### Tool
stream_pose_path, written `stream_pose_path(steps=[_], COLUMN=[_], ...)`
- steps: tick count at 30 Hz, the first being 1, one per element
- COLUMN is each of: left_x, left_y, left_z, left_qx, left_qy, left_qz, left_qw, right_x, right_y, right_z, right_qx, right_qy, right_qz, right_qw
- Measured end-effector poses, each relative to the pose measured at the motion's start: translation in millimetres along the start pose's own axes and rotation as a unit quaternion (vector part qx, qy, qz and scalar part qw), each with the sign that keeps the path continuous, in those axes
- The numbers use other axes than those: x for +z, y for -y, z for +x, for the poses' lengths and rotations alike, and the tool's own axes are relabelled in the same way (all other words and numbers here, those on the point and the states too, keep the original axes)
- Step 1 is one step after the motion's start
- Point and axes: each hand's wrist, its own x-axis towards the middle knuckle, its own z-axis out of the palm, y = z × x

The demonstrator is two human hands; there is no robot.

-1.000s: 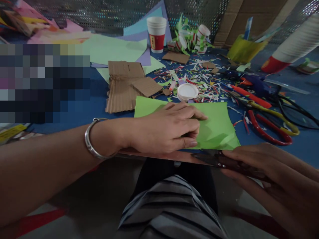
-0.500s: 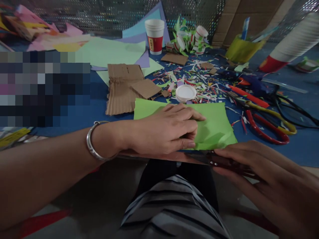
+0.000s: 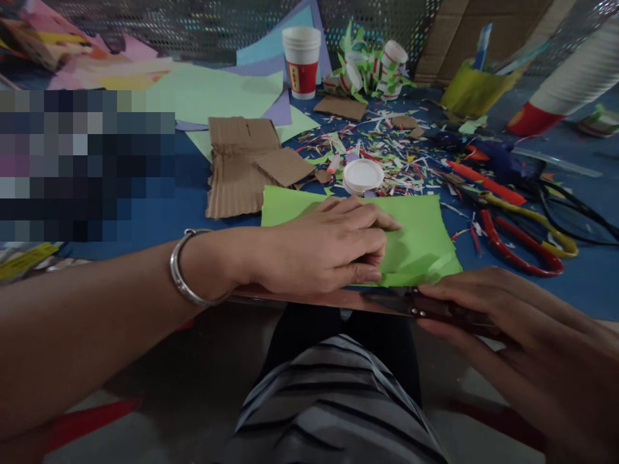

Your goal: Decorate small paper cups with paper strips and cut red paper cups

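A green paper sheet (image 3: 420, 232) lies at the near edge of the blue table (image 3: 159, 216). My left hand (image 3: 324, 248) rests on it, fingers curled and pinching a fold of the paper. A metal bangle (image 3: 181, 270) circles that wrist. My right hand (image 3: 512, 328) is closed around dark scissors (image 3: 411, 303), whose blades lie along the near edge of the sheet.
Torn cardboard (image 3: 242, 164) and a white lid (image 3: 363, 175) lie just behind the sheet. Paper scraps (image 3: 401, 151), red and yellow scissors (image 3: 522, 238), stacked paper cups (image 3: 302, 61) and coloured paper sheets (image 3: 217, 93) cover the table farther back. A yellow holder (image 3: 471, 93) stands at the back right.
My right hand and the scissors have shifted slightly left along the sheet's near edge. My left hand has stayed on the paper.
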Motion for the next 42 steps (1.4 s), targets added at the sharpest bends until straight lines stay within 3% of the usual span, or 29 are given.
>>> stream_pose_path(steps=[10,27,33,37,42], left_x=[0.5,-0.1,-4.1,-8.7,1.0], left_y=[0.9,0.6,-1.9,-6.0,-1.9], left_z=[-2.0,-2.9,-3.9,-7.0,-2.7], left_qx=[0.015,0.012,0.026,0.006,0.033], left_qy=[-0.005,-0.002,-0.024,0.003,0.011], left_qz=[0.012,-0.013,-0.009,0.025,0.038], left_qw=[1.000,1.000,0.999,1.000,0.999], right_x=[0.5,5.0,6.6,5.4,3.7], right_y=[-4.2,-2.5,-3.5,-3.6,-6.4], right_z=[-2.5,2.8,2.5,2.2,-4.2], right_qx=[-0.016,0.015,0.014,0.005,0.013], right_qy=[0.002,0.022,0.009,0.014,0.002], right_qz=[0.008,0.076,0.049,0.045,0.034], right_qw=[1.000,0.997,0.999,0.999,0.999])
